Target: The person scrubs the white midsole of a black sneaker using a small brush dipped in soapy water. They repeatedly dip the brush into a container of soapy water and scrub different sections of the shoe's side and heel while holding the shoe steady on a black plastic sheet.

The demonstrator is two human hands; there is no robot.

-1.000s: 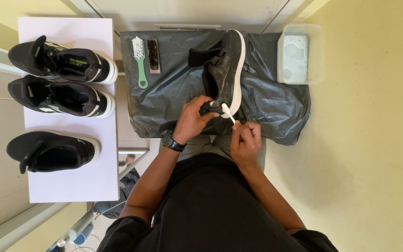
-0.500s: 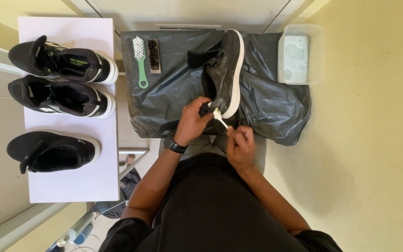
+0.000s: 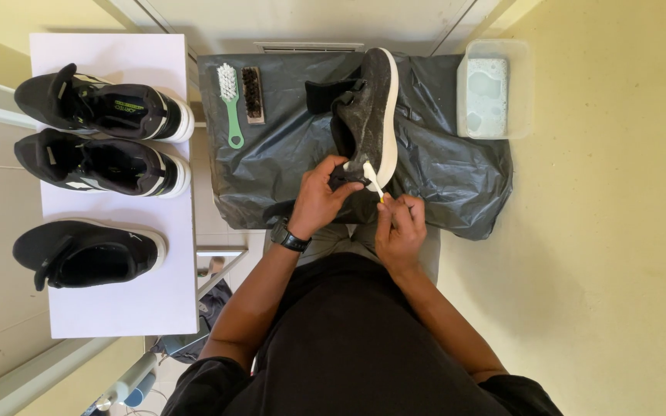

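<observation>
A black sneaker with a white sole (image 3: 370,115) lies on its side on a grey plastic sheet (image 3: 441,169). My left hand (image 3: 319,196), with a dark watch at the wrist, grips the shoe's near end. My right hand (image 3: 401,229) holds a small white toothbrush (image 3: 372,178), whose head touches the edge of the white sole close to my left fingers.
On the sheet's far left lie a green-handled white brush (image 3: 230,98) and a dark bristle brush (image 3: 253,93). A clear tub of soapy water (image 3: 495,88) stands at the far right. Three black shoes (image 3: 102,166) sit on a white board (image 3: 125,308) to the left.
The toothbrush head has moved back and forth along the sole's near end, and my right hand has shifted slightly with it. My left hand has stayed on the shoe.
</observation>
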